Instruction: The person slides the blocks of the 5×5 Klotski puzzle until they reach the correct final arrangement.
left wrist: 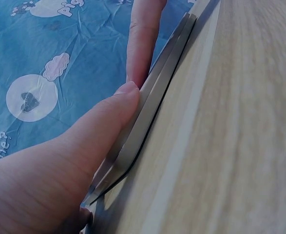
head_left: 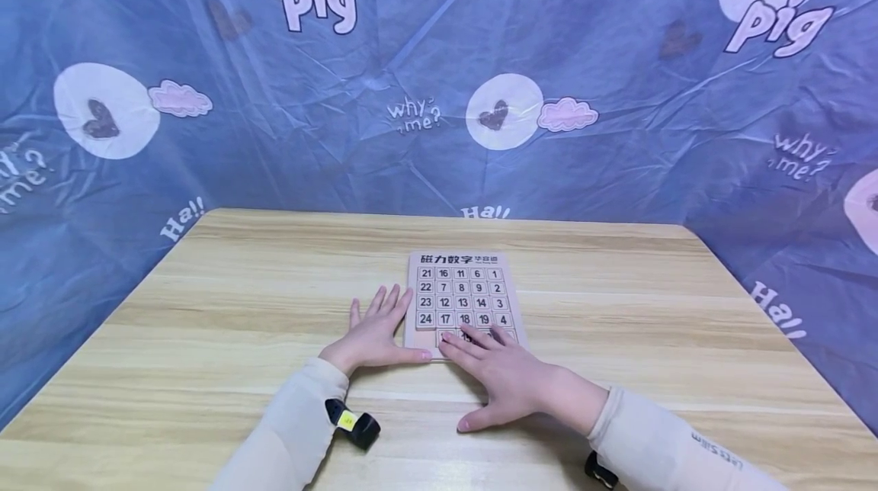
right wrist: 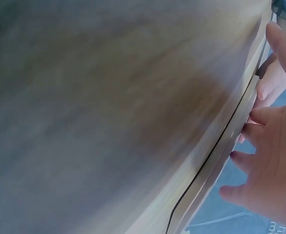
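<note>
A pale sliding number puzzle (head_left: 446, 259) lies flat on the table, with Chinese lettering across its top and rows of numbered square tiles. My left hand (head_left: 373, 338) is spread at its left side, fingertips right at the edge and thumb along the lower left corner. In the left wrist view, that thumb (left wrist: 104, 114) rests against the board's side (left wrist: 147, 105). The right hand (head_left: 511, 377) reaches over from the front, its straight fingers on the bottom row and covering several tiles there. A tile-free slot (head_left: 424, 339) shows at the bottom left. Fingertips touch the board's edge in the right wrist view.
The wood-grain table (head_left: 617, 300) extends around the puzzle on all sides. A blue printed cloth (head_left: 425, 33) hangs behind it and along both sides. Black wrist cameras are strapped over both pale sleeves (head_left: 291, 418).
</note>
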`<control>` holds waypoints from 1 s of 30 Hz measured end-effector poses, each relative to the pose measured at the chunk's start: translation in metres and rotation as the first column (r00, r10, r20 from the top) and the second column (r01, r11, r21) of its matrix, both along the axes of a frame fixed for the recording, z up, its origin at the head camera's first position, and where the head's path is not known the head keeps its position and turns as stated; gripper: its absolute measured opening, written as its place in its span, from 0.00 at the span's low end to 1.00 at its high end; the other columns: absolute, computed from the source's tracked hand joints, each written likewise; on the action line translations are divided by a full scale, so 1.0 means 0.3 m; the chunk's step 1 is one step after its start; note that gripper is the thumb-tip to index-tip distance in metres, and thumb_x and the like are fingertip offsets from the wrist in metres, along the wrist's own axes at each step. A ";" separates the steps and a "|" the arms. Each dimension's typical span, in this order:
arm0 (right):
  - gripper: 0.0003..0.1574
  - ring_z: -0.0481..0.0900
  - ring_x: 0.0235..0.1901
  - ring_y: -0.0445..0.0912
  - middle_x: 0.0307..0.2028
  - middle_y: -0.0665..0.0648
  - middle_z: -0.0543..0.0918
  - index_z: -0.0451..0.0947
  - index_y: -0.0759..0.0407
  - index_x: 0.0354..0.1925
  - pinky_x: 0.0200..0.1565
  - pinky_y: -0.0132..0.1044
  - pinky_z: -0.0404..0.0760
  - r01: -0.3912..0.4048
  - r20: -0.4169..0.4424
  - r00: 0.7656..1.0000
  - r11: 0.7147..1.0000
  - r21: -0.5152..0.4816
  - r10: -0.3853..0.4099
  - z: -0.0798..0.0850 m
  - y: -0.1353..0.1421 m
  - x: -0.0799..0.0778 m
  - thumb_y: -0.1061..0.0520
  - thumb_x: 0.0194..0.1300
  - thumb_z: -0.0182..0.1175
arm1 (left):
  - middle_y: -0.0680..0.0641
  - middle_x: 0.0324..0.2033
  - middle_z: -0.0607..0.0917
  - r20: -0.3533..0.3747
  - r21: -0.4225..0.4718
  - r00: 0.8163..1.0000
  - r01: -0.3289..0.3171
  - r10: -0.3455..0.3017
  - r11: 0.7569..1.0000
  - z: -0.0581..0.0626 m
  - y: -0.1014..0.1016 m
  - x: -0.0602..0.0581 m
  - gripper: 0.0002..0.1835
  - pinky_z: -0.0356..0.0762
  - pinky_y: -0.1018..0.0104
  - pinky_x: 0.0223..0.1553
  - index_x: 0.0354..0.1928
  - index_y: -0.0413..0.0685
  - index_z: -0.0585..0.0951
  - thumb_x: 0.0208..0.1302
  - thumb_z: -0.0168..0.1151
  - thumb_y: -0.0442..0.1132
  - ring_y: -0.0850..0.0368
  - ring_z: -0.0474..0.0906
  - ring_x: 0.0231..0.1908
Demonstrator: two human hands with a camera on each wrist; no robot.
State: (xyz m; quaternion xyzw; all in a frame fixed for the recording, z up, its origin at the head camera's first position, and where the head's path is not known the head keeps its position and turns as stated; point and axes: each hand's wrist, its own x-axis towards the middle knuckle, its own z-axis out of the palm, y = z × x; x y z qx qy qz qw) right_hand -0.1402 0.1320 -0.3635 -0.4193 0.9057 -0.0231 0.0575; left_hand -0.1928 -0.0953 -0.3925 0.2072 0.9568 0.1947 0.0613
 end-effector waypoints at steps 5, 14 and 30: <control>0.60 0.43 0.62 0.54 0.64 0.55 0.50 0.47 0.55 0.65 0.55 0.60 0.43 -0.007 -0.015 1.000 1.000 -0.010 0.007 0.003 -0.010 -0.007 0.22 0.45 0.45 | 0.42 0.64 0.45 0.002 0.000 1.000 -0.002 0.002 1.000 -0.003 -0.002 0.000 0.58 0.22 0.41 0.53 0.66 0.50 0.46 0.35 0.51 0.75 0.46 0.33 0.62; 0.55 0.44 0.62 0.57 0.64 0.57 0.50 0.46 0.57 0.65 0.54 0.60 0.43 0.061 -0.032 0.998 0.998 0.010 -0.061 0.038 -0.050 -0.096 0.26 0.51 0.42 | 0.43 0.64 0.44 0.008 0.002 1.000 0.004 -0.004 1.000 0.000 -0.001 -0.001 0.59 0.22 0.40 0.53 0.66 0.50 0.46 0.35 0.50 0.76 0.46 0.32 0.62; 0.53 0.40 0.62 0.53 0.65 0.53 0.43 0.41 0.52 0.66 0.56 0.57 0.42 0.261 0.023 0.964 0.963 0.067 -0.263 0.009 -0.159 -0.279 0.23 0.52 0.33 | 0.43 0.64 0.44 0.009 -0.010 1.000 0.015 -0.015 1.000 -0.004 -0.005 -0.003 0.59 0.23 0.40 0.52 0.66 0.50 0.45 0.35 0.49 0.77 0.46 0.32 0.62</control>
